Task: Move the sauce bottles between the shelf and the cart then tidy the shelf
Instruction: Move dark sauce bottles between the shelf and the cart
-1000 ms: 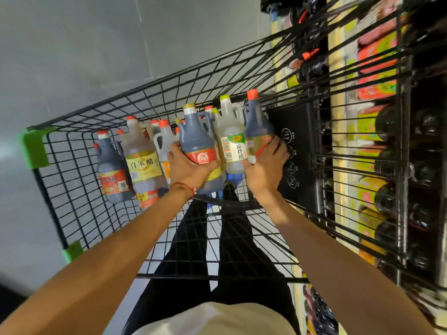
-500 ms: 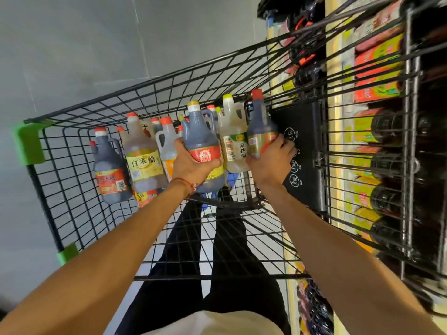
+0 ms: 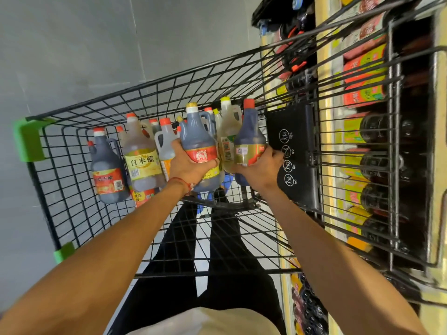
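Inside the black wire cart (image 3: 72,180) stand several sauce bottles. My left hand (image 3: 186,165) grips a dark bottle with a handle, a red label and a yellow-white cap (image 3: 197,134). My right hand (image 3: 261,169) grips a dark red-capped bottle with a gold label (image 3: 249,131). Both bottles are raised a little above the others. Behind them stands a pale yellow-capped bottle (image 3: 228,122). To the left are a yellow-labelled bottle (image 3: 141,151) and a dark red-labelled one (image 3: 106,165). The shelf (image 3: 362,97), with dark bottles and red packs, runs along the right, seen through the cart's wire.
A black child-seat flap (image 3: 292,151) with white icons hangs at the cart's right end. Green plastic corner guards (image 3: 27,141) mark the cart's left side. Grey floor lies to the left. My dark-trousered legs show through the cart's wire bottom.
Both hands have lifted their bottles slightly up out of the group, and the view has shifted a little to the left.
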`<state>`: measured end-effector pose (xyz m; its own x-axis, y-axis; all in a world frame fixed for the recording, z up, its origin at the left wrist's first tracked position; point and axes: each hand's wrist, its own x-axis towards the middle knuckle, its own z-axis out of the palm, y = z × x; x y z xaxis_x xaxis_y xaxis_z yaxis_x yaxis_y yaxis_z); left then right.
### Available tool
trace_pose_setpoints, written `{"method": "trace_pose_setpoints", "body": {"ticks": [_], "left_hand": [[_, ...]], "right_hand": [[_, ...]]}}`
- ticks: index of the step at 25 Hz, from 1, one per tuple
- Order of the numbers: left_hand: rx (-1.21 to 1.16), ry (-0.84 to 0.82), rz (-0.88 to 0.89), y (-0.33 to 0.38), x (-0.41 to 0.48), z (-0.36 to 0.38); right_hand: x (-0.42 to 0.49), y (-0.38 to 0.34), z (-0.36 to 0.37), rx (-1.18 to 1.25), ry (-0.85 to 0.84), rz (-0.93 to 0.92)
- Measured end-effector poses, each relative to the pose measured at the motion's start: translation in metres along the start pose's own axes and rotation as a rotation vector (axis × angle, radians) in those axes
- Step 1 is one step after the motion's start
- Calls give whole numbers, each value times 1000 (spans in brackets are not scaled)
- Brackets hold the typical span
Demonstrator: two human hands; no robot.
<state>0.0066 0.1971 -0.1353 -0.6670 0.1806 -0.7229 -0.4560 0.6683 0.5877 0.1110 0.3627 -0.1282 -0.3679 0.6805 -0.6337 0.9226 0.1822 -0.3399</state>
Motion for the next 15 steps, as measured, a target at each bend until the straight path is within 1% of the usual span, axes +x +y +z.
{"method": "trace_pose_setpoints", "body": {"ticks": [4, 7, 11, 15], "left_hand": [[-47, 37, -25, -4, -2, 2], [-32, 92, -104, 0, -8, 10], [2, 139, -156, 9, -14, 13], [-35, 133, -167, 7, -35, 5]], "right_hand": [[13, 7, -4, 61, -95, -16], [18, 12, -11, 103, -156, -36], [14, 15, -15, 181, -181, -46], [-10, 27, -18, 358, -190, -63]]}}
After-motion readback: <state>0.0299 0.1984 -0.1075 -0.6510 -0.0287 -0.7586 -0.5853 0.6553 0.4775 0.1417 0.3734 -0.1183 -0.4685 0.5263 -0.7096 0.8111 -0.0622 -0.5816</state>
